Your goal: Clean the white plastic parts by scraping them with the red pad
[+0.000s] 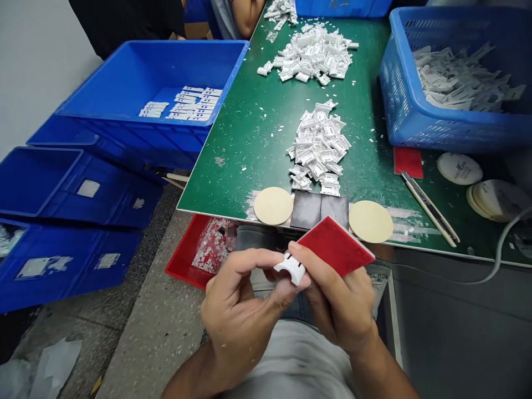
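Between the thumb and fingers of my left hand (245, 305) is a small white plastic part (293, 268) with a curved cut-out and dark slots. My right hand (338, 302) is closed around a square pad with a red face (336, 246), and its fingertips also touch the white part. Both hands meet just in front of the table edge, above my lap. Directly beyond them, two dark blocks (306, 209) lie at the edge, flanked by a left cream disc (273, 205) and a right cream disc (371, 221).
A near pile of white parts (320, 144) and a far pile (313, 52) lie on the green table (233, 138). A blue basket (399, 100) and a utility knife (430, 208) are right. Blue bins (137, 72) stand left; a red tray (183, 255) sits below. Another person's arm (247, 16) shows behind.
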`<state>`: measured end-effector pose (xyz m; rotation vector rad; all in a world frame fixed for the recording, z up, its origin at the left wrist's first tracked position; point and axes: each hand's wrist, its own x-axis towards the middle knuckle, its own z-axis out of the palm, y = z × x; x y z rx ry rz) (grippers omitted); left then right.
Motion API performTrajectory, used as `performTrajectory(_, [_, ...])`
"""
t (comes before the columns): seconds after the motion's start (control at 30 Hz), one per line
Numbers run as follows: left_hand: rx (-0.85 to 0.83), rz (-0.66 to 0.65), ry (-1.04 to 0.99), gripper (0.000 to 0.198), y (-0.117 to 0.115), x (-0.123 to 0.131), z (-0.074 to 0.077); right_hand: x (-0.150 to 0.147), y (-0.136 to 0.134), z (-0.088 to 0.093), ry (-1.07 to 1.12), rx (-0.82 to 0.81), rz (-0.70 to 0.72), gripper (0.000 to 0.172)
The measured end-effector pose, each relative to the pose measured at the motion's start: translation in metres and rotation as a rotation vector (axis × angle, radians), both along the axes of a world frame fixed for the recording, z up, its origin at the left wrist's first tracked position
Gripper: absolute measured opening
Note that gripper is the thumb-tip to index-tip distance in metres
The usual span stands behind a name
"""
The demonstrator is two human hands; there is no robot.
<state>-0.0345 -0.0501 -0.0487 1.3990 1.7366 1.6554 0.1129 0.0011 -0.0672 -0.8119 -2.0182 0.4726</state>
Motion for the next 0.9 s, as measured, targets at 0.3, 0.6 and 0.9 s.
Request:
performTrajectory(0.3, [0.0, -0.02, 0.106, 0.027, 0.0, 0.01, 0.002, 0.01, -0.002, -0.002, 0.064, -0.035, 0.014, 0.038])
performTrajectory(0.6, [0.035, -0.612, -0.058, 0.01, 0.055, -0.003, 0.022, 0.047, -0.019, -0.02, 0.313, -0.161, -0.473, 0.035])
performTrajectory(0.9, [-0.111, -0.374, 0.496, 0.048, 0.298, 0.076, 0.08, 0.074, -0.039, -0.022, 0.329, -0.228, -0.472, 0.026])
